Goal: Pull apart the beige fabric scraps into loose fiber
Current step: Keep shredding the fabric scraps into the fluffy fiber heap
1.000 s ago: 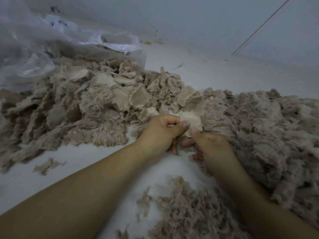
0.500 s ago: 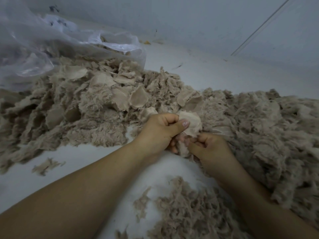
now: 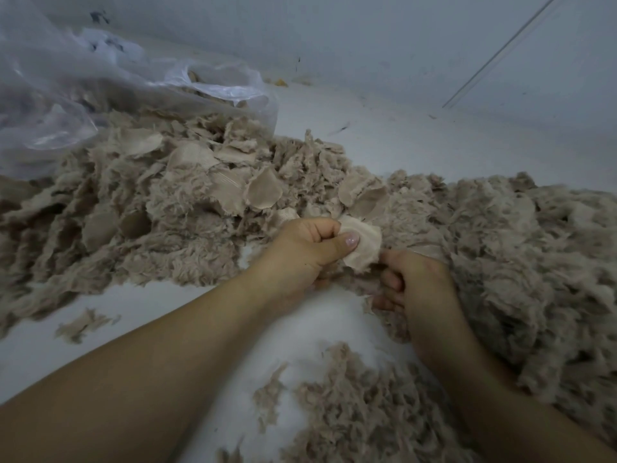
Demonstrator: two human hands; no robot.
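Note:
My left hand (image 3: 302,252) pinches a small beige fabric scrap (image 3: 364,245) between thumb and curled fingers at mid-frame. Just below and right of it, my right hand (image 3: 412,282) has its fingers curled around the fuzzy fibre at the scrap's lower edge. A big pile of beige furry scraps (image 3: 160,208) spreads to the left and behind the hands. A mound of loose fibre (image 3: 521,262) fills the right side, and more loose fibre (image 3: 360,412) lies near the bottom.
A clear plastic bag (image 3: 83,95) holding more scraps lies at the upper left. The white floor (image 3: 384,135) runs to a pale wall at the back. One stray tuft (image 3: 83,325) sits on the floor at the lower left.
My right hand has slid down and to the right, away from the scrap's top. The left hand keeps its pinch, and more of the scrap's smooth backing shows.

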